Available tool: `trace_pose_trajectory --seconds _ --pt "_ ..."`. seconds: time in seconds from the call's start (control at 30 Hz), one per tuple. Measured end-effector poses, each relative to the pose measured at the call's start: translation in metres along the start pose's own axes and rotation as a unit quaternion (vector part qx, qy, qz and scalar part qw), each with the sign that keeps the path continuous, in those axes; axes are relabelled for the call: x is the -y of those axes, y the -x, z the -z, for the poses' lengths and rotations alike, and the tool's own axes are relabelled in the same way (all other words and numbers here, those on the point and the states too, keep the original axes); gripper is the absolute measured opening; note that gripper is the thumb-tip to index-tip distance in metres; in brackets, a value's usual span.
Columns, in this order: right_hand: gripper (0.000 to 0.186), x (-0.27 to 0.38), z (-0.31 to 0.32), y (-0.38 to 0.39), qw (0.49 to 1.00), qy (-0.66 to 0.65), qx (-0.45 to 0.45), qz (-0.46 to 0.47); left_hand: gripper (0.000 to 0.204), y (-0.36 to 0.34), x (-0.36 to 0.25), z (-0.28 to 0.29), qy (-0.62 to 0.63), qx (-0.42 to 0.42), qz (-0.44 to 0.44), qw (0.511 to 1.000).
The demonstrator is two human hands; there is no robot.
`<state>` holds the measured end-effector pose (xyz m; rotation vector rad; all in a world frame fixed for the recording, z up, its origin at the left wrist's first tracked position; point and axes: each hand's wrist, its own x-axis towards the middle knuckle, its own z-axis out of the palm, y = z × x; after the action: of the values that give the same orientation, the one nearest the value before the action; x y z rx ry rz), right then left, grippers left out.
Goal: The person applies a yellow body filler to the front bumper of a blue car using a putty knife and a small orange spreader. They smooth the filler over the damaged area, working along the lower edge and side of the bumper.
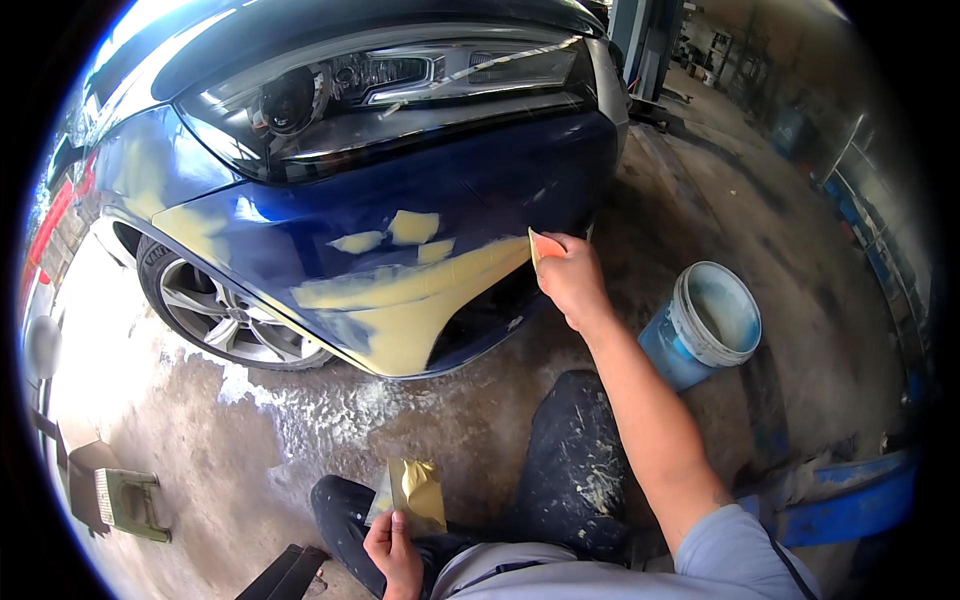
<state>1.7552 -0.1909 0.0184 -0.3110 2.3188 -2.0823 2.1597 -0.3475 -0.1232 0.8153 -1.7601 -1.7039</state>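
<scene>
In front of me is the dark blue bumper [490, 190] of a car, with pale yellow body filler [405, 325] spread in a long band and a few patches. My right hand [574, 285] is closed on a small filler spreader [541, 246], whose edge meets the right end of the band. Low in the view, above my lap, my left hand [396, 556] pinches a flat mixing board [432, 517] between thumb and fingers. A soft mound of yellow filler [420, 478] lies on the board.
A blue bucket [668, 350] with a whitish rim stands right of my right forearm. A headlight [400, 85] sits above the bumper, and a wheel [235, 315] is at the left. On the wet-streaked floor, a small stool [133, 503] stands at far left. Blue metal parts [850, 500] lie lower right.
</scene>
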Motion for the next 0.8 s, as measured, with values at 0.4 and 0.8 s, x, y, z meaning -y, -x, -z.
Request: trace_pose_trajectory --seconds 0.4,0.8 --pt "0.036 0.055 -0.127 0.093 0.982 0.165 -0.014 0.088 0.027 -0.027 0.011 0.027 0.051 0.002 0.02 0.998" --pt "0.029 0.055 -0.253 0.128 0.898 0.366 -0.063 0.234 0.026 -0.047 0.029 0.106 0.035 -0.059 0.019 0.997"
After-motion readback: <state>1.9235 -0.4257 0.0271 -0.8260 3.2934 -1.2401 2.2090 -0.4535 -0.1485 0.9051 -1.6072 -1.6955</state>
